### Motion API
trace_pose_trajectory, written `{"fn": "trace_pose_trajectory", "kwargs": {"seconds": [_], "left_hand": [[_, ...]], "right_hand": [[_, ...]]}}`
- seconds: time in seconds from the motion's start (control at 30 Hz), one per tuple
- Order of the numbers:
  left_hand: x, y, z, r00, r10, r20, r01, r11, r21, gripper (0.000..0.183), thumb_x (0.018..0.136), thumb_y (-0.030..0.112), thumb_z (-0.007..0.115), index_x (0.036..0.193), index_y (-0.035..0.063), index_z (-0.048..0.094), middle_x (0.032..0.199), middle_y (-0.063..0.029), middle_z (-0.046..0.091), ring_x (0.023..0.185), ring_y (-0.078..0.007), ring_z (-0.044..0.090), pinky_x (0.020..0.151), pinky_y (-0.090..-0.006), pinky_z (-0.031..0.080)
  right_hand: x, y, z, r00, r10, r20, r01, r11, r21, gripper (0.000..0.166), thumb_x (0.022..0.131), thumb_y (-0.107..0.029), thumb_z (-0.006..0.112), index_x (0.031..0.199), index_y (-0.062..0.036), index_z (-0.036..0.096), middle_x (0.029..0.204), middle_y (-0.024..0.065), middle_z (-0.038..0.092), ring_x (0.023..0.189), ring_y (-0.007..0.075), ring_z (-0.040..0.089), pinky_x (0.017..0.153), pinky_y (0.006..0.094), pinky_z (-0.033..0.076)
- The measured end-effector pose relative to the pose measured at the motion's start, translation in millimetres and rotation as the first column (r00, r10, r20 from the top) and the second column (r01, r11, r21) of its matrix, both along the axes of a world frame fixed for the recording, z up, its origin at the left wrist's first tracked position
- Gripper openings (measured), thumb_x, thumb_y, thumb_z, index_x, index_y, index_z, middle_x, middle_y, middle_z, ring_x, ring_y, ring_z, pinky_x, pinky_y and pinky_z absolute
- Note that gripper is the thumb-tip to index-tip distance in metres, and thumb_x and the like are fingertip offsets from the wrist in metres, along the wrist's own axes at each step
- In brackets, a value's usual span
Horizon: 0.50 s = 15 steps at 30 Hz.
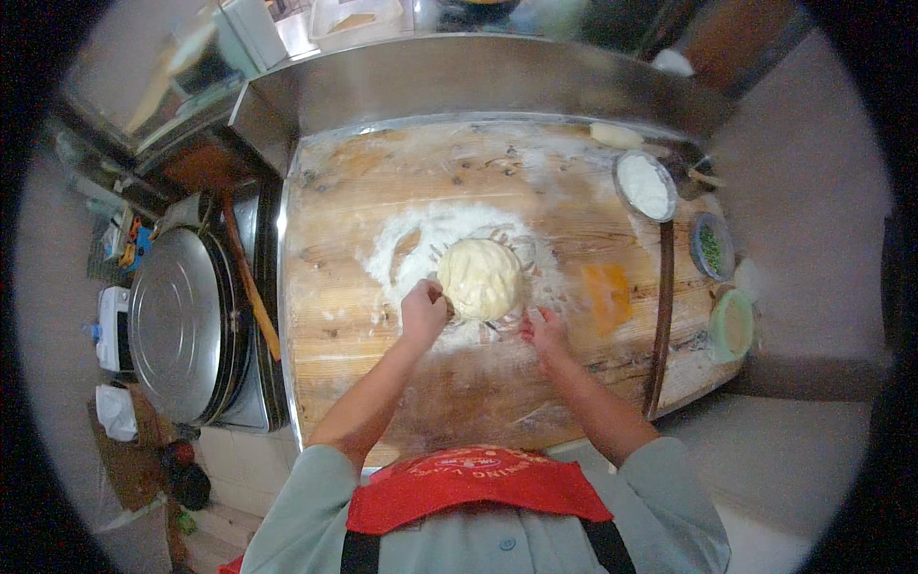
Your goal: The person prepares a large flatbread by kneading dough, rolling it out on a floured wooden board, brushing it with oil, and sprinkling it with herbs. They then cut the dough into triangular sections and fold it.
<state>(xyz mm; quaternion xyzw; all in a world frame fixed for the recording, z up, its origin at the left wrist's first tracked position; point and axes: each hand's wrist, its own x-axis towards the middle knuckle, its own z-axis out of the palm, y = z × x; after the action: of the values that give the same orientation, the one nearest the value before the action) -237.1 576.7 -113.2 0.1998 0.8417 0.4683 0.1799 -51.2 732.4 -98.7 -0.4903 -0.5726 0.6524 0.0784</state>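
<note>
A round, flattened mound of pale dough lies on a floured wooden work board, about the middle. White flour is spread around it, thickest on its far and left sides. My left hand is at the dough's near left edge, fingers curled; whether it pinches the dough is hidden. Just off the near right edge is my right hand, fingers bent and partly blurred, with a small gap between it and the dough.
A bowl of flour, a bowl of chopped greens and a green container stand along the right. A long dark wooden rod lies beside them. Large round metal pans and a wooden stick are at left. A metal wall borders the far side.
</note>
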Motion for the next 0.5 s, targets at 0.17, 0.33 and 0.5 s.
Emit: {"fn": "trace_pose_trajectory", "kwargs": {"seconds": [0.17,0.33,0.5], "left_hand": [[0.4,9.7,33.2,0.971,0.004,0.239,-0.001,1.0,-0.011,0.012,0.078,0.005,0.062,0.087,-0.0027,0.063,0.074,-0.0162,0.068,0.072,-0.0267,0.068,0.067,-0.0382,0.053],[-1.6,-25.2,-8.5,0.995,-0.043,-0.091,0.033,0.994,-0.099,0.018,0.083,0.017,0.064,0.085,-0.0005,0.063,0.07,-0.0117,0.066,0.064,-0.0213,0.065,0.063,-0.0362,0.051],[41.4,-58.6,28.5,0.965,-0.111,-0.239,0.07,0.982,-0.176,0.026,0.088,0.028,0.065,0.094,0.0026,0.063,0.073,-0.0111,0.064,0.072,-0.024,0.063,0.067,-0.0382,0.05]], "right_hand": [[-15.4,-4.1,0.7,0.888,0.309,0.341,-0.452,0.448,0.772,0.066,0.091,-0.032,0.061,0.14,0.0074,0.039,0.146,0.0285,0.037,0.137,0.0387,0.037,0.114,0.0415,0.03],[-20.2,2.2,-2.1,0.86,0.431,0.271,-0.474,0.483,0.736,0.065,0.087,-0.029,0.066,0.137,0.0058,0.045,0.146,0.0283,0.039,0.137,0.0381,0.037,0.114,0.0421,0.03],[8.2,121.4,32.8,0.913,0.381,0.142,-0.383,0.686,0.618,0.051,0.09,-0.03,0.061,0.132,-0.0029,0.053,0.131,0.0228,0.056,0.123,0.0352,0.053,0.102,0.0415,0.043]]}}
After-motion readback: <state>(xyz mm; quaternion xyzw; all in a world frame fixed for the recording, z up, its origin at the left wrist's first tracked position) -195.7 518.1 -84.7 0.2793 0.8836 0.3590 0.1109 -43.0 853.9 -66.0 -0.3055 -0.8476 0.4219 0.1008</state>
